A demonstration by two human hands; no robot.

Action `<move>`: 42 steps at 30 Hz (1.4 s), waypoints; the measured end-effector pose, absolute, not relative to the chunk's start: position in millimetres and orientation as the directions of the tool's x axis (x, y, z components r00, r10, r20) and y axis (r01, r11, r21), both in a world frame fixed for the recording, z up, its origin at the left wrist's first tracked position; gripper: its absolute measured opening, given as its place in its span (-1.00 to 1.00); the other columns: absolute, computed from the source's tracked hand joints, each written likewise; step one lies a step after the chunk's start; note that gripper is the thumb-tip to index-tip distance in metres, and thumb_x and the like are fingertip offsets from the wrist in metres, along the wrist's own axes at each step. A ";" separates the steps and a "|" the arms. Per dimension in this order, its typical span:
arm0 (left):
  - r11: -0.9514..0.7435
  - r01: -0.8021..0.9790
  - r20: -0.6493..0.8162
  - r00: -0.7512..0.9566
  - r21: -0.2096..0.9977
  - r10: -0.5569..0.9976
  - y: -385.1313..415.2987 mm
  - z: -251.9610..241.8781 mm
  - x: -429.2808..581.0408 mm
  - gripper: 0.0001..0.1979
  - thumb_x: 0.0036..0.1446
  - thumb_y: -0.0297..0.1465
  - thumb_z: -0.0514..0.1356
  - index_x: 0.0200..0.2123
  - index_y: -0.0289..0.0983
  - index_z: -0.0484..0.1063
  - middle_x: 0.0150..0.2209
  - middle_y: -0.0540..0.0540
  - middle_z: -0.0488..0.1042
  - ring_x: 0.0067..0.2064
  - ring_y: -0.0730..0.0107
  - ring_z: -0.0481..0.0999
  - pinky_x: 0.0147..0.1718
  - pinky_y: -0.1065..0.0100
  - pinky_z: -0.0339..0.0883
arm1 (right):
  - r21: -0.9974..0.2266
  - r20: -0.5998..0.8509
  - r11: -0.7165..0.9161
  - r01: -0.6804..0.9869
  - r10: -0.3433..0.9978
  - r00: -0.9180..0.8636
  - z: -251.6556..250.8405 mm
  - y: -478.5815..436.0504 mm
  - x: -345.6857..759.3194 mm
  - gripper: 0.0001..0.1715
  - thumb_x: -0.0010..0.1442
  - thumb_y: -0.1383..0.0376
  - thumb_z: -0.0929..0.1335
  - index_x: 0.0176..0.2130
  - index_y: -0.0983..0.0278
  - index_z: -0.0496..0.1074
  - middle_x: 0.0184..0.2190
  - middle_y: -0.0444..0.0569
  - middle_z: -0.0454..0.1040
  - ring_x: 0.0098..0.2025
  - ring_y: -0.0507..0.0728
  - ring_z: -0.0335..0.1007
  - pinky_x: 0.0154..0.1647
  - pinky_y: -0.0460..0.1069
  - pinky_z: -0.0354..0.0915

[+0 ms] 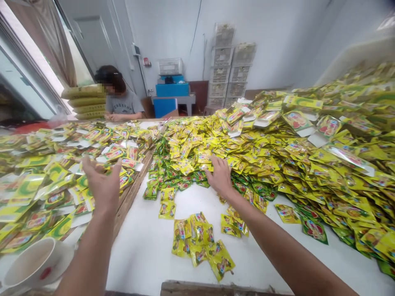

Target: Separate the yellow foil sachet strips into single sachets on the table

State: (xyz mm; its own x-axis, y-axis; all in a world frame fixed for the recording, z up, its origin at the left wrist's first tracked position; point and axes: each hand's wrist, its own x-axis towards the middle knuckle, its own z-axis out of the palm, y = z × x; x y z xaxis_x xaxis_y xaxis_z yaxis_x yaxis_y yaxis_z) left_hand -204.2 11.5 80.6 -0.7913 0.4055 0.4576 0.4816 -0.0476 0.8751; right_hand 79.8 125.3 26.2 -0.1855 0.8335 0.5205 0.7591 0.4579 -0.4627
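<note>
My left hand point(103, 181) hangs in the air over the left pile of yellow-green cards point(46, 181), fingers spread, holding nothing. My right hand point(219, 176) lies palm-down with fingers apart on the near edge of the big heap of small yellow and green sachets point(216, 148) on the white table point(145, 246). A small loose group of sachets point(200, 242) lies on the table in front of me, between my forearms.
A white bowl point(33, 267) sits at the bottom left. A wooden divider point(132, 193) separates the two piles. Larger yellow packets point(339, 123) rise at the right. A seated person point(119, 98) works at the far end; stacked crates point(231, 70) and blue boxes point(173, 88) stand by the wall.
</note>
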 end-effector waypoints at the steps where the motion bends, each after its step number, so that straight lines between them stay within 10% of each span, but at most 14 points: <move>1: -0.051 0.449 0.428 -0.805 0.892 0.411 12.1 76.4 -193.0 -0.19 -0.13 -0.23 0.30 0.20 -0.24 0.09 0.12 -0.23 0.27 0.09 0.13 0.31 0.05 0.10 0.22 | -0.428 0.525 0.437 0.791 0.833 -0.176 29.5 136.1 77.5 -0.48 0.13 0.24 0.28 0.09 0.29 0.28 0.08 0.16 0.33 0.08 0.33 0.11 0.01 0.19 0.05; 7: 0.152 0.336 0.071 -0.568 0.929 0.820 11.8 16.3 -129.9 -0.64 -0.07 -0.16 0.23 -0.23 -0.27 0.45 -0.26 -0.15 0.54 -0.19 0.19 0.52 -0.14 0.22 0.35 | -0.279 0.411 0.421 0.863 0.865 -0.289 37.2 165.2 65.2 -0.65 0.14 0.34 0.30 -0.04 0.22 0.39 -0.16 0.05 0.49 0.00 0.27 0.15 -0.10 0.12 0.00; 15: 0.473 0.811 -0.001 -0.504 0.344 0.864 7.7 -6.3 -108.8 -0.51 -0.07 -0.19 0.24 -0.08 -0.32 0.32 -0.12 -0.33 0.45 -0.05 -0.03 0.43 -0.20 0.21 0.26 | -0.108 0.378 0.610 0.785 0.755 -0.535 21.8 150.1 68.2 -0.71 0.11 0.39 0.32 -0.13 0.24 0.43 -0.05 0.11 0.43 -0.05 0.26 0.20 -0.12 0.11 -0.04; 21: 0.478 0.716 -0.089 -0.509 0.509 0.856 5.1 -15.3 -113.9 -0.68 0.01 -0.36 0.18 -0.10 -0.20 0.32 -0.33 -0.10 0.52 -0.24 0.15 0.50 -0.32 0.30 0.23 | -0.443 0.295 0.592 0.673 0.805 -0.514 8.3 107.9 84.0 -0.73 0.21 0.28 0.20 -0.25 0.25 0.45 -0.36 0.04 0.51 -0.27 0.19 0.36 -0.26 0.02 0.11; 27: 0.464 0.748 0.125 -0.579 0.475 0.805 3.7 -8.8 -121.2 -0.62 0.07 -0.24 0.12 -0.05 -0.28 0.33 -0.14 -0.23 0.46 -0.09 0.10 0.45 -0.15 0.23 0.26 | -0.937 -0.054 0.074 0.342 0.935 -0.350 -3.2 63.9 118.3 -0.65 0.07 0.14 0.31 -0.15 0.23 0.40 -0.42 -0.07 0.49 -0.36 0.16 0.44 -0.33 0.02 0.29; 36: 0.571 0.690 -0.060 -0.613 0.444 0.788 65.2 2.1 -115.4 -0.76 -0.13 -0.23 0.29 -0.53 -0.32 0.43 -0.37 -0.39 0.51 -0.17 -0.19 0.48 -0.25 0.09 0.26 | -0.986 -0.168 -0.160 0.051 0.931 -0.325 -8.3 62.5 130.6 -0.70 -0.07 0.15 0.39 -0.34 0.28 0.35 -0.53 -0.17 0.36 -0.49 0.00 0.25 -0.40 -0.06 0.21; 42: 0.417 0.660 -0.030 -0.514 0.625 0.858 67.5 -6.6 -99.9 -0.82 -0.08 -0.32 0.24 -0.60 -0.23 0.32 -0.58 -0.06 0.44 -0.44 0.24 0.47 -0.42 0.33 0.22 | -0.993 -0.103 -0.114 -0.028 0.959 -0.264 -16.0 69.2 131.8 -0.56 -0.09 0.06 0.40 -0.25 0.26 0.34 -0.57 -0.21 0.30 -0.52 0.01 0.18 -0.47 -0.06 0.14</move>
State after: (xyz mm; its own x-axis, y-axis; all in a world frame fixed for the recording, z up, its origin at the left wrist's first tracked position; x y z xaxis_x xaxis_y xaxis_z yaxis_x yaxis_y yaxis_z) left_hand -99.9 67.5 -6.6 -0.5135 0.8575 -0.0300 0.6598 0.4170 0.6252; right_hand 131.8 69.2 -16.0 -0.2636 0.9591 -0.1032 -0.0278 -0.1145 -0.9930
